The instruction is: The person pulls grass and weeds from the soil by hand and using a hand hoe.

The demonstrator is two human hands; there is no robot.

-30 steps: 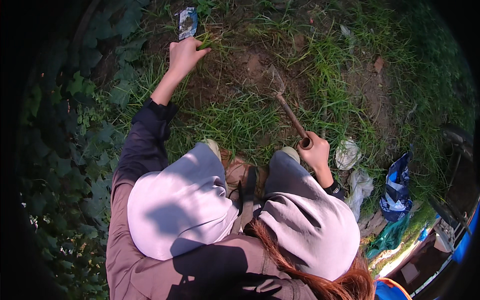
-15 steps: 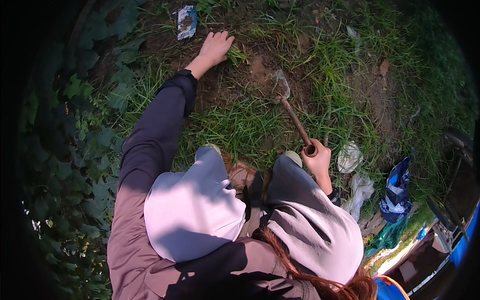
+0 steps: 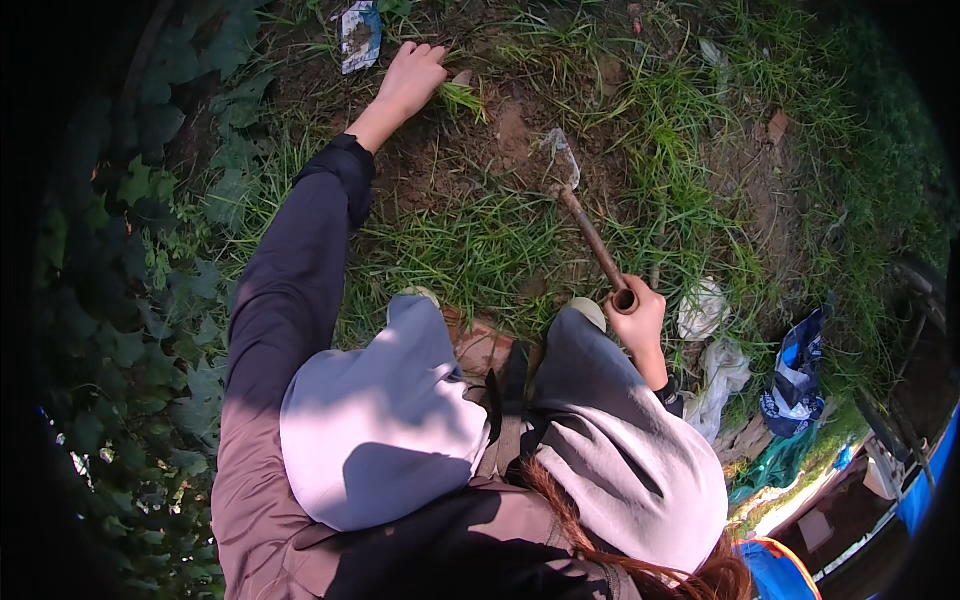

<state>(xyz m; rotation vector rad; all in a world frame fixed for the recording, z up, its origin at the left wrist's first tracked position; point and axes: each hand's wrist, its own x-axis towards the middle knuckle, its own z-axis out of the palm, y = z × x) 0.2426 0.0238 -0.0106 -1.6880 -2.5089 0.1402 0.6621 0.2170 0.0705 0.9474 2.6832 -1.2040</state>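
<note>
My right hand (image 3: 638,318) is closed round the rusty tube handle (image 3: 594,240) of a hand tool. Its hollow end faces me, and its narrow metal blade (image 3: 563,158) points away, over the bare soil (image 3: 513,128). My left hand (image 3: 412,80) reaches far forward, low at the ground, with its fingers curled together. Beside its fingertips are a grass tuft (image 3: 462,98) and a small brownish flat piece (image 3: 463,77). Whatever the left fingers hold, if anything, is hidden beneath them.
Grass (image 3: 470,235) grows round the soil. A torn blue-and-white wrapper (image 3: 361,36) lies beyond my left hand. Crumpled white plastic (image 3: 703,310) and a blue patterned bag (image 3: 793,385) lie at the right. Dark leaves (image 3: 160,310) crowd the left side. Between my knees shows a brick (image 3: 482,345).
The view has shifted slightly. My left hand has moved a little farther forward, away from the grass tuft. My right hand keeps its grip on the tool, nearly in place.
</note>
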